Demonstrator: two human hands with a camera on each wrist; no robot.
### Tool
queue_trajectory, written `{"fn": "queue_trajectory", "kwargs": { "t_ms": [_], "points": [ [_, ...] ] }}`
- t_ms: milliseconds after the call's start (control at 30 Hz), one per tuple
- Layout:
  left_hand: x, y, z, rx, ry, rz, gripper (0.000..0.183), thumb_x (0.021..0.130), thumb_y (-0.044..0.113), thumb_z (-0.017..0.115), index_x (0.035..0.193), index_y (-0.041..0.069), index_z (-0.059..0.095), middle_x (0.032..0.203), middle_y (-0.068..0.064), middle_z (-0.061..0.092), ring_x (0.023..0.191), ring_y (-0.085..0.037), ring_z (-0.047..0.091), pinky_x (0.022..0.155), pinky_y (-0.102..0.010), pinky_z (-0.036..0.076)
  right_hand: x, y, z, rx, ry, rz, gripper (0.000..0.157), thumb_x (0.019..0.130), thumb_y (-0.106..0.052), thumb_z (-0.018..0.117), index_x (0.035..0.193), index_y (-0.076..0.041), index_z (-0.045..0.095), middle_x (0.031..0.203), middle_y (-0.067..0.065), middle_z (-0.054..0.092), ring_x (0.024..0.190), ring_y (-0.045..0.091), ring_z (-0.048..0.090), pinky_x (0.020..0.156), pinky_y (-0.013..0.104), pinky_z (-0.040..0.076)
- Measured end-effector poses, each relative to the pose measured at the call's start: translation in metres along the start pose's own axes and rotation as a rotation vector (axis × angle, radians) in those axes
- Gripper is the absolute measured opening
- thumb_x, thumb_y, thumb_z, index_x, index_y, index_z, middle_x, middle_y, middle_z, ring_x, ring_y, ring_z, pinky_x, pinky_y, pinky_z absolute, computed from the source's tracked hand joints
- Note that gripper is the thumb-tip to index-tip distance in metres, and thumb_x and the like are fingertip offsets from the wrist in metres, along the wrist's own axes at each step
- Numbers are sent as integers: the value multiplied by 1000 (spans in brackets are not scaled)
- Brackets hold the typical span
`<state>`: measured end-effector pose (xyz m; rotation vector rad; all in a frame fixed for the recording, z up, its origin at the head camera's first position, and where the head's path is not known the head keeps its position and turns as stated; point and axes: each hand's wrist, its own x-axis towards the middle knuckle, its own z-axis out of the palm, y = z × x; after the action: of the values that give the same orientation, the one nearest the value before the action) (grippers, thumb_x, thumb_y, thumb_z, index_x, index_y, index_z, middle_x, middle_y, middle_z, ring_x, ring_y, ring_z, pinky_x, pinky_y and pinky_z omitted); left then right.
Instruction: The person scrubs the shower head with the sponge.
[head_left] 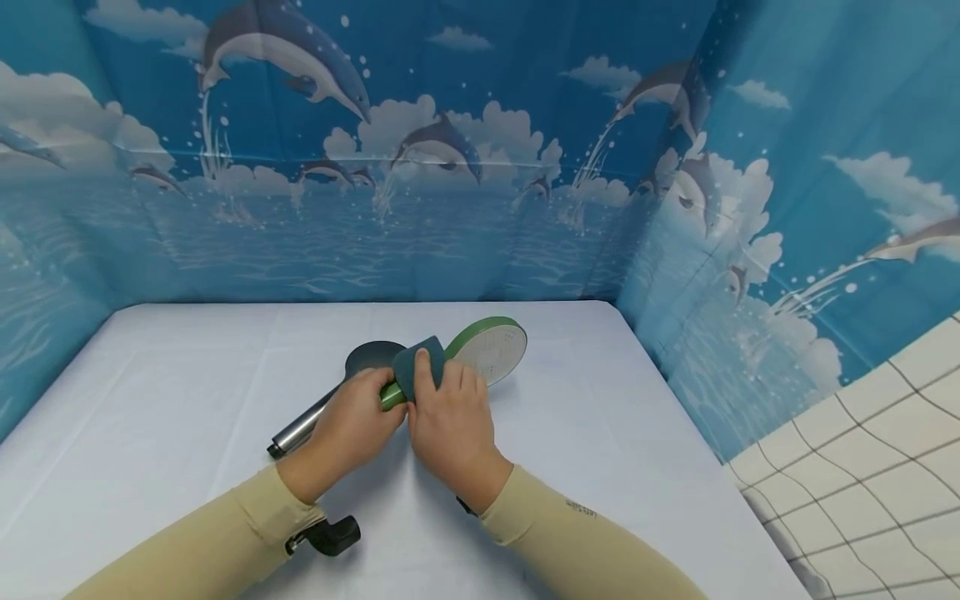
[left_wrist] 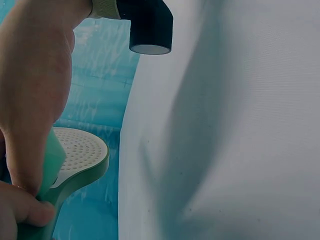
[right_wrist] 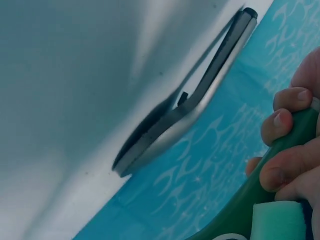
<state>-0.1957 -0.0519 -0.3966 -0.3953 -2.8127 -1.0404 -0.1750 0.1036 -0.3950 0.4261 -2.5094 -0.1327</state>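
Observation:
My left hand [head_left: 348,429] grips a green shower head [head_left: 491,346] by its handle, off the table. The round white spray face, dotted with nozzles, tilts up toward the right. In my right hand [head_left: 456,425] is a sponge [head_left: 417,368] with a dark teal side and pale green foam, wrapped over the handle near the neck; the index finger lies along its dark side. In the right wrist view the foam of the sponge [right_wrist: 278,220] sits against the green handle [right_wrist: 302,130], with fingers of both hands close together. Part of the handle is hidden under the hands.
A second shower head, dark and silver [head_left: 302,423], lies on the white-covered table [head_left: 150,392] behind my left hand. Dolphin-print curtains [head_left: 450,233] stand at the back and sides. A black camera mount [head_left: 335,536] hangs under the left sleeve.

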Motion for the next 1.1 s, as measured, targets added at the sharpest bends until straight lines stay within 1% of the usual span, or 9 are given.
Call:
{"fn": "queue_trajectory", "kwargs": {
  "t_ms": [167,367,600,700,833,933,1000,1100],
  "points": [
    [-1,-3,0,-7,-13,-5,23,99,21,72,116,5,69,98,-8,64,74,-17,55,65,-32,47,-1,-4,3,-2,-33,12,65,99,-39,71,153,-9,53,103,15,59,89,24,51,76,36,45],
    [-3,-5,0,-2,2,4,21,99,20,73,114,6,69,98,-7,64,74,-17,55,65,-33,47,-2,-6,6,-6,-21,16,65,99,-40,71,153,-9,53,105,16,59,89,24,52,75,36,45],
    [-4,-8,0,-10,-9,-8,25,98,20,73,119,6,69,102,-8,66,77,-17,57,67,-34,49,-3,-8,6,-24,-12,5,65,99,-41,71,152,-8,55,103,15,59,87,24,51,73,35,44],
    [-3,-9,-1,-14,-16,-14,24,98,20,73,118,6,69,101,-7,65,76,-17,57,66,-33,48,-2,-7,5,-13,-18,-1,65,99,-41,70,153,-8,54,103,15,59,87,24,51,73,35,44],
    [0,-9,-3,-91,-72,-69,21,99,20,71,116,8,69,94,-6,66,71,-17,57,62,-33,48,-1,-2,2,45,-35,-13,66,99,-40,70,154,-8,52,105,16,60,88,24,52,74,37,46],
    [4,-8,-6,-148,-126,-110,27,100,21,71,123,7,68,93,-6,67,70,-17,59,61,-33,48,1,4,-3,100,-41,-13,66,99,-38,72,154,-9,52,107,17,61,90,25,54,77,40,49],
    [6,-7,-9,-149,-145,-112,34,100,20,70,129,4,67,95,-7,69,72,-18,60,62,-33,48,3,9,-8,120,-42,-9,67,98,-38,73,155,-9,51,109,18,61,92,28,56,80,43,49],
    [8,-5,-14,-123,-148,-93,41,100,20,71,136,2,65,100,-9,69,75,-18,60,64,-33,48,7,19,-16,133,-42,7,68,99,-38,72,156,-10,49,112,20,62,93,30,56,80,44,49]
  ]
}}
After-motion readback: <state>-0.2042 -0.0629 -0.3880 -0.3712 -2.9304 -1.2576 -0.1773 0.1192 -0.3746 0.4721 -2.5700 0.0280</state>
